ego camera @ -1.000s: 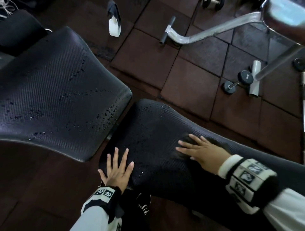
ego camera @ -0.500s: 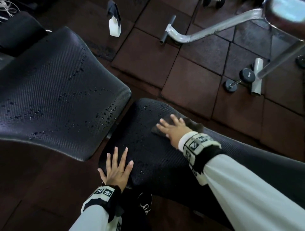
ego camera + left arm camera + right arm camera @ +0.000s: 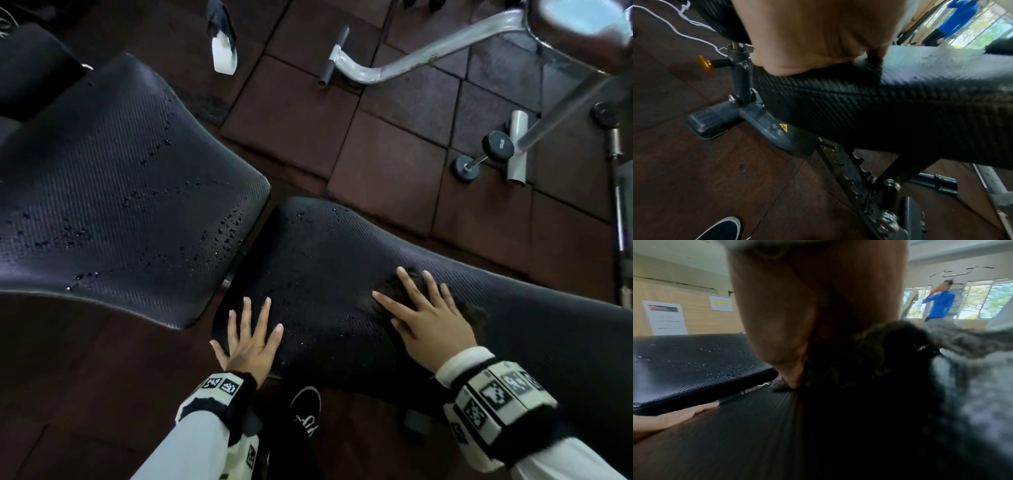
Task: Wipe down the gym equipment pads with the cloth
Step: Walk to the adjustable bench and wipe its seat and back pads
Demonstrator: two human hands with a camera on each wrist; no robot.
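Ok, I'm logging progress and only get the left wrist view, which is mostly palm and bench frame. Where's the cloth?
Observer: The cloth is under the right hand, which presses it flat on the long pad with straight fingers.
Operator: Is the left hand touching it?
Observer: No. The left hand lies flat on that pad's near corner, fingers spread, apart from the cloth.
Operator: Any droplets to wipe elsewhere?
Observer: Yes, droplets dot the wide pad to the left, thickest near its right edge.
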